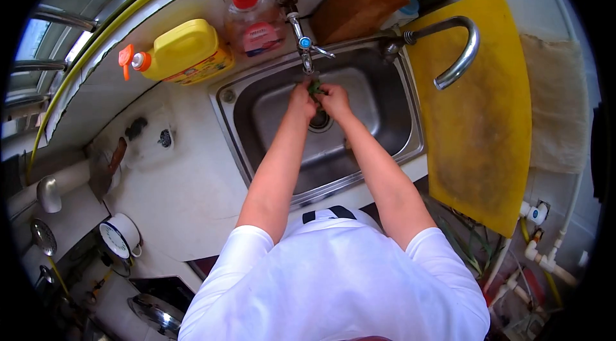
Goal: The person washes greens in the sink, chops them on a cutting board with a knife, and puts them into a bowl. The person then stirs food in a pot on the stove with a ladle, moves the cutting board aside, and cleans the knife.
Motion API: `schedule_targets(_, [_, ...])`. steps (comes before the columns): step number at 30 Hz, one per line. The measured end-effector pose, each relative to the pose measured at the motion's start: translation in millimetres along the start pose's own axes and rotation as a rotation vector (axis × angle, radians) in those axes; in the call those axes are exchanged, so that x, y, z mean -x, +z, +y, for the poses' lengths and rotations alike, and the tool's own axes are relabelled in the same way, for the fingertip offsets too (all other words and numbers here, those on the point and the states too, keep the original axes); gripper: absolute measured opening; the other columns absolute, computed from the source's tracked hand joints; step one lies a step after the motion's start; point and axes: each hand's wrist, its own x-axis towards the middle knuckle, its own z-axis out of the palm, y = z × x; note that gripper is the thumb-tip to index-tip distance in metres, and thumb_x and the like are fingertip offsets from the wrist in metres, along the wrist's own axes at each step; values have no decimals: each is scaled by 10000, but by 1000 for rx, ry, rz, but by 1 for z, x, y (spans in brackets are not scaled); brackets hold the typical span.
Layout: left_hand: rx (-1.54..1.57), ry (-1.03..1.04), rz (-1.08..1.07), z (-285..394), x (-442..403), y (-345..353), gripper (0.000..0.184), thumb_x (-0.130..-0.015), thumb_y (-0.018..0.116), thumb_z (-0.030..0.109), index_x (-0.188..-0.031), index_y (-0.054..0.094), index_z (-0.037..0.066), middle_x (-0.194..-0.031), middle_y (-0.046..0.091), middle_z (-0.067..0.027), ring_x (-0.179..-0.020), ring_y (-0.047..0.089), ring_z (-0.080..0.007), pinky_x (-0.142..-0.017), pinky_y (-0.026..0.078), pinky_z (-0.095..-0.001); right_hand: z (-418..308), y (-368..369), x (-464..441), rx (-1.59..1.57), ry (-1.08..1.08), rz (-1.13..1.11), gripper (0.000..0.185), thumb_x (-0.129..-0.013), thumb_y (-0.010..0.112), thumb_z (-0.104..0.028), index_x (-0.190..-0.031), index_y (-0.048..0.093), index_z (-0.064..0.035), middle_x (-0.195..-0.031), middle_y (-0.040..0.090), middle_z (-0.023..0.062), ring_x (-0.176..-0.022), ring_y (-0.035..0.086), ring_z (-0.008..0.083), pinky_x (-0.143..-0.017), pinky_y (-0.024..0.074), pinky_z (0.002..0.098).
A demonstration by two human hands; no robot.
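Note:
Both hands are over the back part of a steel sink (263, 116), just below a small tap (304, 42). My left hand (301, 101) has its fingers closed on a small bunch of green leaves (315, 88). From the right, my right hand (335, 101) pinches the same leaves, its fingertips close to the left hand's. The drain (320, 124) shows partly beneath the hands. Whether water runs from the tap cannot be made out.
A yellow bottle (186, 46) and a clear pump bottle (256, 26) stand behind the sink's left side, a wooden block (359, 4) behind its right. A curved faucet (471, 39) overhangs a yellow board (475, 116). An enamel mug (120, 236) is at lower left.

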Motion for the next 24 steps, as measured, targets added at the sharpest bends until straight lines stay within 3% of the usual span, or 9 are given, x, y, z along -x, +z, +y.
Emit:
schedule_targets(3, [-48,52,35,-5,-1,0,172,-923,477,240,-916,523,74,-792,584,-78,-700,586,-226,-568,468,-366,9,-4,6,103,-227,-31,225,-720,626,-102,-937,670,-67,-840,660,132,-783,634,275,-707,474,362])
schedule_targets(7, [79,105,184,0,12,13,138,-937,453,206,-947,498,76,-754,548,-76,-641,557,-222,-522,445,-319,33,-17,19,38,-300,-23,299,-735,608,-104,-1030,633,-56,-914,647,141,-829,626,273,-731,479,352])
schedule_targets(12, [-83,77,190,7,-12,-19,148,-903,493,232,-890,523,87,-643,490,-38,-543,479,-159,-438,372,-284,74,-51,65,-87,150,46,360,-761,612,-97,-1114,586,-33,-898,642,102,-796,617,182,-738,483,288])
schedule_targets(14, [-588,132,279,3,-7,-21,211,-861,520,291,-794,532,91,-561,440,-13,-512,447,-136,-400,333,-287,67,-63,89,-115,204,29,334,-781,607,-99,-1107,591,-28,-870,635,92,-782,607,150,-735,479,269])
schedule_targets(15, [-864,165,399,-4,-11,-23,238,-812,541,299,-777,590,69,-558,522,-57,-553,544,-197,-466,417,-331,69,-66,97,-119,180,35,327,-789,607,-103,-1107,591,-28,-864,632,86,-779,603,143,-731,477,264])
schedule_targets(16, [-865,158,401,-14,-25,-39,238,-812,541,299,-777,590,69,-558,522,-57,-553,544,-197,-466,417,-331,74,-68,104,-123,154,39,321,-796,606,-108,-1107,592,-28,-858,630,80,-775,598,137,-727,476,259])
schedule_targets(18, [-1598,557,341,-32,-34,-60,220,-803,574,257,-867,658,64,-710,629,-116,-689,615,-207,-620,474,-371,83,-68,113,-163,177,28,310,-803,607,-113,-1103,595,-33,-850,626,61,-772,590,129,-729,474,260])
schedule_targets(21, [-1960,423,270,-52,-18,-54,237,-780,580,233,-920,674,66,-899,654,-160,-875,641,-258,-767,483,-408,82,-68,122,-162,159,23,302,-808,606,-115,-1100,595,-39,-843,621,52,-761,588,125,-716,471,254])
schedule_targets(24, [-2254,505,128,-67,-12,-55,194,-782,548,154,-919,670,91,-955,642,-124,-884,631,-293,-739,513,-401,59,-73,127,-177,181,-25,303,-818,596,-94,-1111,583,-16,-877,604,24,-785,561,88,-747,458,221])
